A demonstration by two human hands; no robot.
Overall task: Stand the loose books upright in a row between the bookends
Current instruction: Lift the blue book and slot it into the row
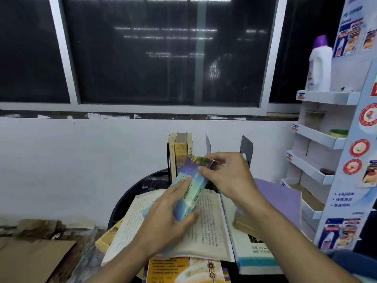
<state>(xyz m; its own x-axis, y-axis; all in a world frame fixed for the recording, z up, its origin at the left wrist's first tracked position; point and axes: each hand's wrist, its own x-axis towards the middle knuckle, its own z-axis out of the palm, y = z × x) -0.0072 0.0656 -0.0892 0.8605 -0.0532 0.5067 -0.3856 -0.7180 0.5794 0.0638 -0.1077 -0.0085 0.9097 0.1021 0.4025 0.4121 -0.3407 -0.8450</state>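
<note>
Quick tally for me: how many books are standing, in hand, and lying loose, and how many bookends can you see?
Standing books: 3
Book held in both hands: 1
Loose books lying flat, visible: 6, possibly more hidden underneath
Bookends: 2 clear, a third edge left of the row
Total: 12

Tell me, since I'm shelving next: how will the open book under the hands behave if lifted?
The open book looks like a thin-covered paperback, so it would probably sag. Its spread pages may flop or close. Lying on other books, it could slide.

L hand [169, 209] low, fingers curled in grip; R hand [228, 174] higher, fingertips pinching
</note>
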